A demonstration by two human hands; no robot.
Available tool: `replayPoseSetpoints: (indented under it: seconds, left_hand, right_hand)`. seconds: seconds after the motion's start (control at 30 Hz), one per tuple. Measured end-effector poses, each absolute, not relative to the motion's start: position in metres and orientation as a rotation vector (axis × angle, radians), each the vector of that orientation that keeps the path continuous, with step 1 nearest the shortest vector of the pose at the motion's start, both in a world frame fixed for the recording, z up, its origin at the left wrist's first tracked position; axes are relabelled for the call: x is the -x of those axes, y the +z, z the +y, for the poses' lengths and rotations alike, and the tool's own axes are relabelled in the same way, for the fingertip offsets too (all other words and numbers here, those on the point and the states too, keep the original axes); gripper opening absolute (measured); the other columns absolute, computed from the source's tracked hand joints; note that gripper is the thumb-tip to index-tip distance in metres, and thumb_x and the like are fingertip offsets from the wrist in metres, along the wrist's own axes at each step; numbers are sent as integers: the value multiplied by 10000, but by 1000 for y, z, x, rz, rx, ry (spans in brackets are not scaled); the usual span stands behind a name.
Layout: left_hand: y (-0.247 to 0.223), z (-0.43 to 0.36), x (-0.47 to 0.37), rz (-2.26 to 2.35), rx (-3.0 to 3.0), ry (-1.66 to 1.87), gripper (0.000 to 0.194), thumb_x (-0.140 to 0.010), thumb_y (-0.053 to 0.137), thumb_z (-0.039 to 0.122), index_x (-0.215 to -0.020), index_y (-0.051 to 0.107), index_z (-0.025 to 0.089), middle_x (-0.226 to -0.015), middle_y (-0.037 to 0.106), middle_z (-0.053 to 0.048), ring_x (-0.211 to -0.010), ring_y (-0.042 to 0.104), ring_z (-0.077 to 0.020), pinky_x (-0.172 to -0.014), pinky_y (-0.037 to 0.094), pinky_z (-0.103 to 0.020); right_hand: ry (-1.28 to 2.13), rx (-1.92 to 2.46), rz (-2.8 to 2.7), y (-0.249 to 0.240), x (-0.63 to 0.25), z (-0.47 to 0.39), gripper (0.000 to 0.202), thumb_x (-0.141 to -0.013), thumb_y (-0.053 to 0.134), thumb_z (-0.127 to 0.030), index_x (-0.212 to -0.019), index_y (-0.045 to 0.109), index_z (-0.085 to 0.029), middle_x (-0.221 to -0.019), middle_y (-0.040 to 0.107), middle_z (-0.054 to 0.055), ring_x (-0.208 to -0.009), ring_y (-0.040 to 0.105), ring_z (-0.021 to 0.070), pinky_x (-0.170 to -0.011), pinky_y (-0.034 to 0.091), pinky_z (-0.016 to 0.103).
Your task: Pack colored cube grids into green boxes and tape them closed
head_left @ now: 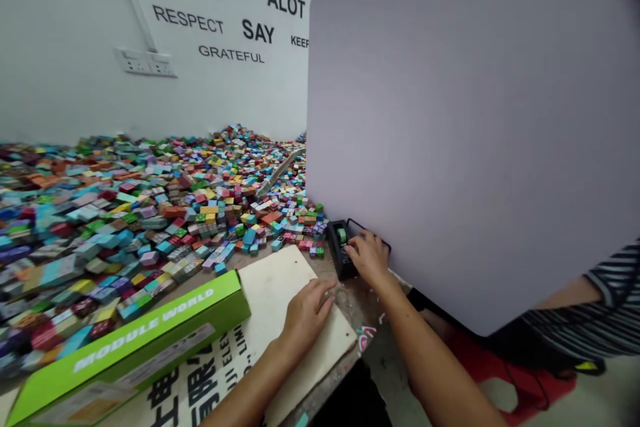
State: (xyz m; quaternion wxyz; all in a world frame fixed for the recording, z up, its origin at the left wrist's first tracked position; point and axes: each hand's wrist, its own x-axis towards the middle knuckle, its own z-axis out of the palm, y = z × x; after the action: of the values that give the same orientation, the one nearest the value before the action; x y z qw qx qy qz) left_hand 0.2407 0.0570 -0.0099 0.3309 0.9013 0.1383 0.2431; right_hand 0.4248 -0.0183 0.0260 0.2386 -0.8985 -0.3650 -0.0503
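My left hand lies over a pale wooden board, with its fingers lightly bent and its thumb apart; nothing shows in it. My right hand is at a black tape dispenser, its fingers closed over the dispenser's right side. A small roll of greenish tape sits inside the dispenser. Whether a strip of tape is between the right fingers, I cannot tell. To the left of my left hand is a long green box printed "MODULE WORLD", lying on the board with large black lettering.
A wide heap of small colourful blocks covers the table back to the wall. One pale strip lies on the heap. A big grey panel stands close on the right, partly hiding a person in a striped sleeve. Below is a red stool.
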Motion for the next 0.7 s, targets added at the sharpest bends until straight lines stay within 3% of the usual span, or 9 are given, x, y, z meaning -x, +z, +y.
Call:
replayPoseSetpoints:
  seconds: [0.3, 0.53, 0.7]
  left_hand:
    - [-10, 56, -224, 394, -2303, 596, 273, -833, 476, 183, -1030, 657, 240, -1009, 656, -42, -947, 611, -193, -843, 482, -306]
    - [-3, 58, -216, 406, -2238, 598, 266, -812, 497, 179, -1010, 666, 229, -1004, 653, -43, -914, 613, -189, -820, 474, -286]
    - [-1, 62, -220, 432, -2218, 598, 258, -814, 507, 191, -1009, 673, 213, -965, 654, -45, -851, 611, -181, -792, 463, -279]
  right_hand:
    - [-151, 2447, -995, 22, -417, -17, 229, -836, 519, -352, -958, 687, -253, -1221, 528, 100, -1079, 458, 307, -863, 345, 472]
    - [-61, 2284, -967, 1, -432, -8, 223, -773, 535, -348, -836, 695, -206, -956, 628, 66, -901, 556, 222, -792, 411, 338]
    - [-15, 2189, -948, -13, -439, -4, 220, -739, 534, -357, -764, 674, -190, -820, 647, 49, -822, 573, 212, -731, 425, 298]
